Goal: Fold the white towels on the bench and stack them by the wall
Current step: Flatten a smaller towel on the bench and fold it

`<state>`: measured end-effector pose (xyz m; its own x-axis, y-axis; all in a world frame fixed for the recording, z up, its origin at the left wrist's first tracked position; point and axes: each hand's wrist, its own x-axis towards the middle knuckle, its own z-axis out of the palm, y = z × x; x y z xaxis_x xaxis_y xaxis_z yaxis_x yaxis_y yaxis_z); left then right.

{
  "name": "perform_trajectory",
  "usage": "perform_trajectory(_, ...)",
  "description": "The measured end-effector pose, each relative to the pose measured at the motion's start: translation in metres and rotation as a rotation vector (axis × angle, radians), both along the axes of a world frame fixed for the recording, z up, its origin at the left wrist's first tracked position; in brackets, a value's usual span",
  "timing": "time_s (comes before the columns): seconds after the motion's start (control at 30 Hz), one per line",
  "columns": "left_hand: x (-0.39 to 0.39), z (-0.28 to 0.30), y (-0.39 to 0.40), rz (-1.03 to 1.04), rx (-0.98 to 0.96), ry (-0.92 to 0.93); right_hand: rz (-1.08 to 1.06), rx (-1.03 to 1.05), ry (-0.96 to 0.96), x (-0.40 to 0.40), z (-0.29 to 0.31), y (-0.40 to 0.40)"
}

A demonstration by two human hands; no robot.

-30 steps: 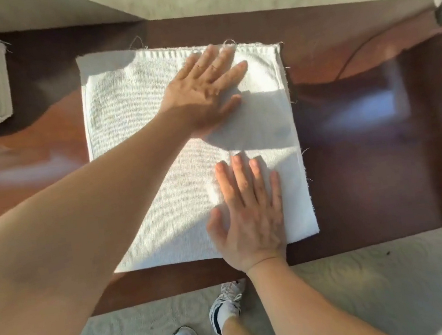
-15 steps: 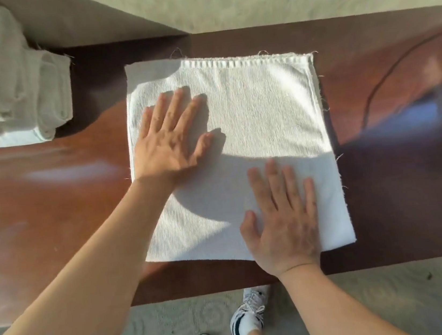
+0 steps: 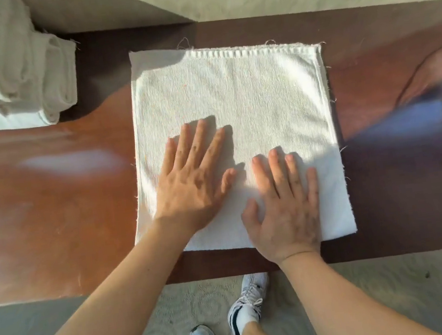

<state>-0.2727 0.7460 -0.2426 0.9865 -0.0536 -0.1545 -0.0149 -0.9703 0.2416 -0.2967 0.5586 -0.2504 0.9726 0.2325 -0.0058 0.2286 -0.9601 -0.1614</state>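
Now the folded white towel was pressed flat on the wooden bench under the left hand and right hand, fingers straight and spread. If pushed unevenly, its layers could be shifted and wrinkled.

Head camera, looking steeply down

It sat on my head, facing forward and down, close above the bench, with my shoes at the lower edge.

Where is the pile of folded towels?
In the head view, the folded towel pile sits at the bench's far left end, left of the flat towel.
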Motion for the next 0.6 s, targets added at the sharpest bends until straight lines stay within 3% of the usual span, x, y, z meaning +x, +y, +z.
perform_trajectory(0.27,-0.047,-0.003,0.041,0.293,0.038,-0.049,0.018,-0.016,0.012,-0.001,-0.001,-0.002)
perform_trajectory(0.43,-0.065,-0.006,0.005,-0.098,0.056,-0.071,0.010,-0.007,0.002,0.000,-0.002,-0.001)
perform_trajectory(0.6,-0.065,-0.011,0.010,-0.050,0.100,-0.038,0.013,0.017,0.002,-0.001,-0.003,0.000)
